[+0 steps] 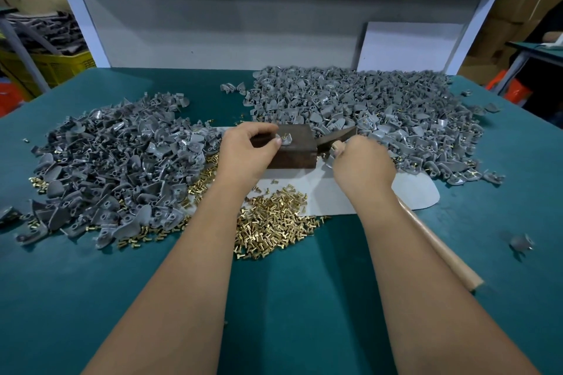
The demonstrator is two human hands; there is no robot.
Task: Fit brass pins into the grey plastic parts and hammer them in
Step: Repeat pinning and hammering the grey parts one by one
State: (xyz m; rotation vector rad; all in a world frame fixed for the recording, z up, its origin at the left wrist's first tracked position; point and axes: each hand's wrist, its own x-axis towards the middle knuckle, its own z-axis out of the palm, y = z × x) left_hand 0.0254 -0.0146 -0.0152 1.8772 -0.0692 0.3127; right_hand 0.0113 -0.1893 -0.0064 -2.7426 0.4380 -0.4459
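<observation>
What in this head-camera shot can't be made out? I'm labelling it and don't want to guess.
- Hammer: head view; the right hand covers where it grips the handle, and the striking face is turned away.
- Brass pin in the grey part on the block: too small to tell how deep it sits; the left hand covers part of it.
- Lone grey part: blurred.

Both hands (248, 149) (362, 161) forward; fingers curled, gripping

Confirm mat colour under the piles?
Teal green mat, seen in the head view.
</observation>
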